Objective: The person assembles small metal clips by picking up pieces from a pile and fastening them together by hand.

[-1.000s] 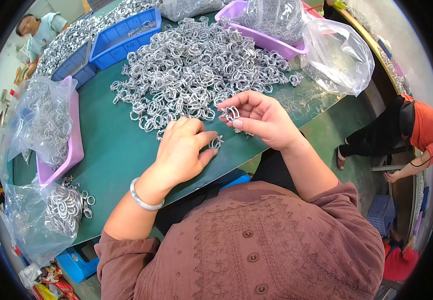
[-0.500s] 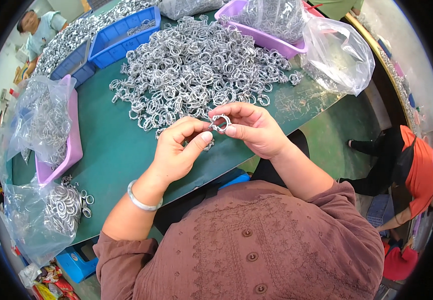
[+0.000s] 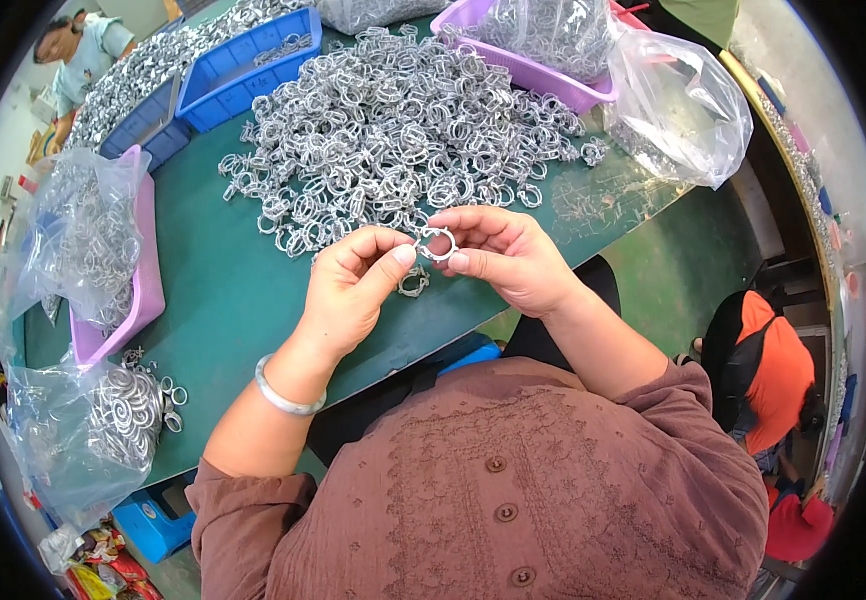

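We see a big green table point(image 3: 213, 260) with a heap of silvery metal rings point(image 3: 403, 130) on its far side.
On the left we see a pink tub point(image 3: 150, 275) with a clear bag of metal bits in it, and a blue tray point(image 3: 238, 95) sits far off, left of the heap. Near us, the right hand point(image 3: 515, 258) holds a bumpy metal ring point(image 3: 454, 243) between thumb and fingers, and the left hand point(image 3: 351, 288) pinches its left edge. A loose ring point(image 3: 414, 293) lies just beside the left thumb.

Green tabletop point(image 3: 215, 275) opens leftward; ring pile point(image 3: 403, 135) blocks ahead.
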Available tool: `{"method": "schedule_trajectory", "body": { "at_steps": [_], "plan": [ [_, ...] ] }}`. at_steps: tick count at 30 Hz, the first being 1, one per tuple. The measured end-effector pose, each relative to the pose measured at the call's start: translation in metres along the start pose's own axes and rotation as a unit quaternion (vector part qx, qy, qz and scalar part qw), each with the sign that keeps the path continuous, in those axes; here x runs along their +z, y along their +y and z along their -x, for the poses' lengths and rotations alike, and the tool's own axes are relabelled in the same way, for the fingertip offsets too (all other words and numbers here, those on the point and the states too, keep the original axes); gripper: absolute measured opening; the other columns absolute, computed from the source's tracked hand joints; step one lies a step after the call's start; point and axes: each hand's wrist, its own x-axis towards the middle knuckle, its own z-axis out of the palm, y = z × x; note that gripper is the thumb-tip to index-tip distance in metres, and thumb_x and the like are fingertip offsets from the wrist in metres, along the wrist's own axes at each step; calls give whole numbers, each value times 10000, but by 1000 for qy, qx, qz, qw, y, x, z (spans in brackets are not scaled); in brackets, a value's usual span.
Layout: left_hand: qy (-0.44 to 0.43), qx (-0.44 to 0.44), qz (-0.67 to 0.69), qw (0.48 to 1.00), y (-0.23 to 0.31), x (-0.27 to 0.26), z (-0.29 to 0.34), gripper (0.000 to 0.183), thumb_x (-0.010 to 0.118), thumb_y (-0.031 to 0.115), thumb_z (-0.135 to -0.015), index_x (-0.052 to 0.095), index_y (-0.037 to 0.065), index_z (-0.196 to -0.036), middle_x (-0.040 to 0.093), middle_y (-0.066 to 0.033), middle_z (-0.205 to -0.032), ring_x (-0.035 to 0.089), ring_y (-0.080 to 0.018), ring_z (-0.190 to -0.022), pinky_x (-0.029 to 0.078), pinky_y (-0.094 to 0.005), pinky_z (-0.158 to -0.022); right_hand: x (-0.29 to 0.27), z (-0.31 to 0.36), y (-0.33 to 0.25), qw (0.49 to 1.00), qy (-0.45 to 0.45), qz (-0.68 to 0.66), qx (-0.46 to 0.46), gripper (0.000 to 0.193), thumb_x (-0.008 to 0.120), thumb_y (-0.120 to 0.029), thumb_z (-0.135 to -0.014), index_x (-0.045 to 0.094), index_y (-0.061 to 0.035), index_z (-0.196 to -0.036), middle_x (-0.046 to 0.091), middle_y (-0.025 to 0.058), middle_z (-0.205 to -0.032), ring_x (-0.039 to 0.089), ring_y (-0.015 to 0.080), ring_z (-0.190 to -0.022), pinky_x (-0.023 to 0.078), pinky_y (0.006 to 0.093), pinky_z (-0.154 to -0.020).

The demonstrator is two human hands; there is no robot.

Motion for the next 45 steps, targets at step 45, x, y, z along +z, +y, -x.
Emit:
{"method": "schedule_trajectory", "body": {
  "at_steps": [45],
  "plan": [
    [-47,58,20,997,-6,2,-2,363,554,-37,-803,466,0,-1153,560,-64,-986,536,-117,-911,446,-243,-802,2,3,4,957,60,239,-152,266,607,16,-754,551,24,-1014,597,64,-879,572,101,-772,473,238,-700]
  ]
}}
